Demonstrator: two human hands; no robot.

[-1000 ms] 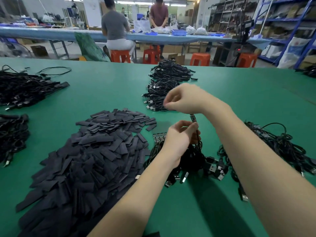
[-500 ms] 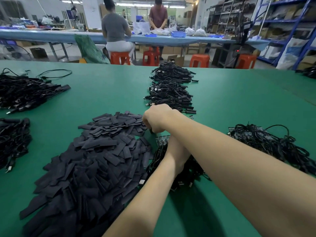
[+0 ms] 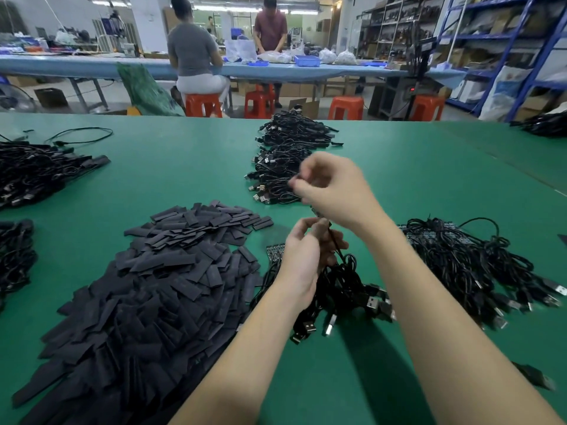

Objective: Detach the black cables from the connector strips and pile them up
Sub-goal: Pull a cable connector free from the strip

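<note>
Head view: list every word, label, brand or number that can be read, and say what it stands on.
No text can be read.
Red display on the machine at the far bench: too small.
Green connector strip beside the left hand: any print too blurred.
USB plugs: no legible marking.

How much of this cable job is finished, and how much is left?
Done: loose cables lie in a far pile. In hand: the left hand pinches a cable above the bundle, and the right hand is curled just above it; what it holds is blurred. Left: that bundle and another beside it on the right.
</note>
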